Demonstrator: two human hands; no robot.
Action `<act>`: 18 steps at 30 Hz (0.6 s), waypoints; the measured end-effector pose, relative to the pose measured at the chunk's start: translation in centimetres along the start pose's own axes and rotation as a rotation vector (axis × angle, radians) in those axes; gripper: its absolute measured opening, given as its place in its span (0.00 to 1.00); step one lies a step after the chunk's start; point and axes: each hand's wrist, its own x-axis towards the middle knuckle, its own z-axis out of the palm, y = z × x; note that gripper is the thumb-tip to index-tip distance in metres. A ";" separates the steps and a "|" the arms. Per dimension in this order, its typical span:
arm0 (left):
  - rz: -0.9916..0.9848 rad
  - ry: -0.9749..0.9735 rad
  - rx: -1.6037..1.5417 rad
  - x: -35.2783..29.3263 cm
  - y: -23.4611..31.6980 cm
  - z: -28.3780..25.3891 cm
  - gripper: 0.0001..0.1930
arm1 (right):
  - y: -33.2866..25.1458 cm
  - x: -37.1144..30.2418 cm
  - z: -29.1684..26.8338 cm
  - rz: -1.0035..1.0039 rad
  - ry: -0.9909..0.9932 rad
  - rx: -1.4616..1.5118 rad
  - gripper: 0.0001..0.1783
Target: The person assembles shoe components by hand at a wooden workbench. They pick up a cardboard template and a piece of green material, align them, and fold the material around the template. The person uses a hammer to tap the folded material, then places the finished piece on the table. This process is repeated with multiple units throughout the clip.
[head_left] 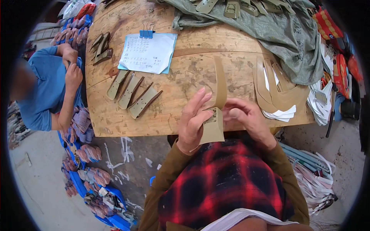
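My left hand (194, 121) holds an olive shoe-upper piece (213, 133) with lace holes, just over the table's near edge. A long curved tan strip (220, 79) rises from the top of that piece; whether the two are joined, I cannot tell. At the strip's lower right my right hand (249, 120) curls its fingers against the work, their tips partly hidden behind it. Several similar olive pieces (131, 91) with dark edges lie left of my hands. To the right, curved tan cut-outs (271, 92) rest over white sheets.
A handwritten sheet (148, 54) under a blue binder clip (146, 32) lies on the wooden table (185, 82). Green sacking (266, 36) with more pieces covers the far right. A person in blue (54, 81) sits at the left, near bundled pieces (94, 177) on the floor.
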 end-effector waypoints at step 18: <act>0.004 -0.126 0.182 -1.5 -0.3 0.6 0.17 | 0.3 -1.1 2.5 -0.207 0.215 -0.358 0.12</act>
